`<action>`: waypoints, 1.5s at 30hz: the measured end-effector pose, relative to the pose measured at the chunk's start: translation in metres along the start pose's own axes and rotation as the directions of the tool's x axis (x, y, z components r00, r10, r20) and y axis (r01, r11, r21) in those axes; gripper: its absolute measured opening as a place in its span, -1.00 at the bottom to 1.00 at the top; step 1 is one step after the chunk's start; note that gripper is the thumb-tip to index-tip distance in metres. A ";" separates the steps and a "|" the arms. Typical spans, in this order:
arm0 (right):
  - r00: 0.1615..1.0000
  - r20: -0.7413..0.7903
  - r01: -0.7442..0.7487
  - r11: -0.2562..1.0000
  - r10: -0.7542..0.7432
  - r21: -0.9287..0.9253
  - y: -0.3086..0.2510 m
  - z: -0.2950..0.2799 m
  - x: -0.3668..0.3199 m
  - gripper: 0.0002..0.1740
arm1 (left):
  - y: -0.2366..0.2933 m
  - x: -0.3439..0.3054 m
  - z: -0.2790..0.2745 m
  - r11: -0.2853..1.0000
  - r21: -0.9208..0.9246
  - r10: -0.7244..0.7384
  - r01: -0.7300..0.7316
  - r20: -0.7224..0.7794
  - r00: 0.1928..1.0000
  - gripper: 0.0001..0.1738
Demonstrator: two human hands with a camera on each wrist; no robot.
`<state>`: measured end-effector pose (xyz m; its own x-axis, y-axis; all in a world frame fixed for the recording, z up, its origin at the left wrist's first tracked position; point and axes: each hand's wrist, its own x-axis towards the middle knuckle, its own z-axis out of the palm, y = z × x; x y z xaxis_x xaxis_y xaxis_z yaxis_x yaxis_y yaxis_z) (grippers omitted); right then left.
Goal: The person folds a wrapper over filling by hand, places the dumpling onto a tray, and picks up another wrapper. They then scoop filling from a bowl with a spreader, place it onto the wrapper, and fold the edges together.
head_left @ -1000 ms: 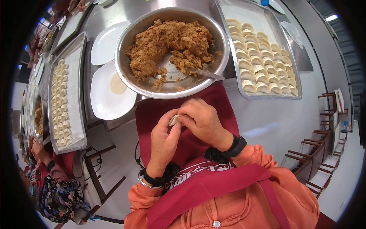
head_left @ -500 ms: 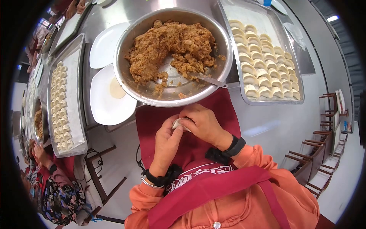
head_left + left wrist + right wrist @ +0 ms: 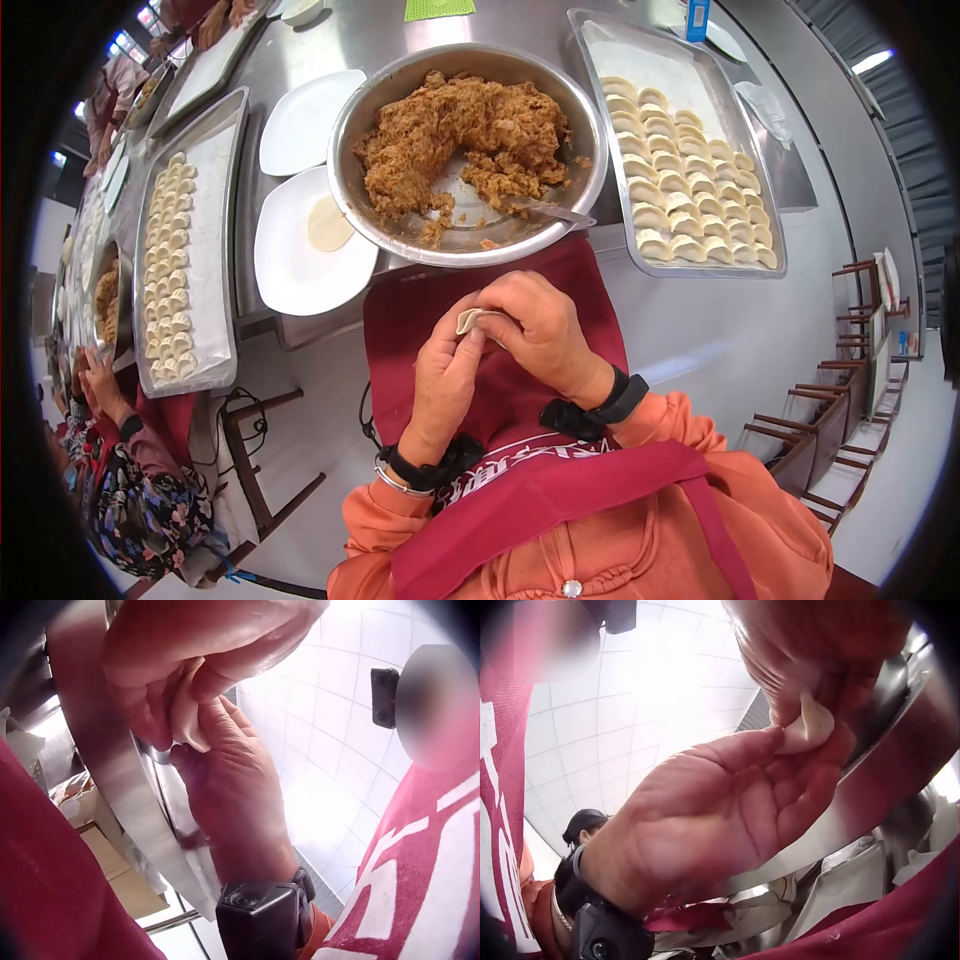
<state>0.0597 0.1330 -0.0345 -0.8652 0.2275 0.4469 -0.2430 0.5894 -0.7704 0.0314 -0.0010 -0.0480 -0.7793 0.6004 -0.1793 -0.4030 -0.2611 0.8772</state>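
Note:
In the head view a pale folded dumpling (image 3: 470, 319) is held between both hands, in front of a dark red apron. My left hand (image 3: 445, 370) pinches its left end between thumb and fingers. My right hand (image 3: 540, 325) bends over it from the other side, the thumb and fingers pinching its edge. Both wrist views show the dumpling (image 3: 810, 729) between the fingertips, with part of it hidden behind them. Just beyond the hands stands a large steel bowl (image 3: 480, 258) of brown minced filling (image 3: 450, 130), with a metal utensil handle (image 3: 560, 212) leaning on its rim.
A white plate (image 3: 290, 275) left of the bowl carries a round dough wrapper (image 3: 329, 224); another plate (image 3: 300, 125) lies behind. The right tray (image 3: 650, 50) and the left tray (image 3: 215, 270) hold rows of dumplings. Another person's hands (image 3: 100, 380) are at far left.
Both hands stay together on the dumpling while the fingers shift slightly along its edge. The head view has swung a little, so the bowl, plates and trays sit differently in the picture.

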 end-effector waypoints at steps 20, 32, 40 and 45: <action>0.980 0.123 0.165 0.983 -0.154 -0.086 -0.003 -0.009 0.000 -0.80 | 0.009 -0.003 0.004 0.959 0.282 0.023 -0.023 0.005 1.000 -0.47; 0.995 0.038 0.093 0.995 -0.091 -0.049 -0.007 -0.005 0.003 -0.84 | 0.007 -0.002 0.004 0.999 0.048 -0.003 0.006 -0.060 0.998 -0.62; 0.982 0.129 0.150 0.985 -0.138 -0.090 -0.004 -0.006 0.003 -0.79 | 0.003 -0.002 0.002 0.935 0.353 0.041 -0.037 -0.003 0.999 -0.50; 0.988 0.036 0.155 0.982 -0.151 -0.107 -0.007 -0.001 0.006 -0.82 | 0.007 0.000 0.003 0.920 0.387 0.063 -0.054 -0.010 0.998 -0.43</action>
<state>0.0567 0.1311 -0.0254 -0.8337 0.1074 0.5417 -0.3253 0.6971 -0.6389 0.0298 -0.0005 -0.0411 -0.8078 0.5753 -0.1283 -0.1429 0.0201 0.9895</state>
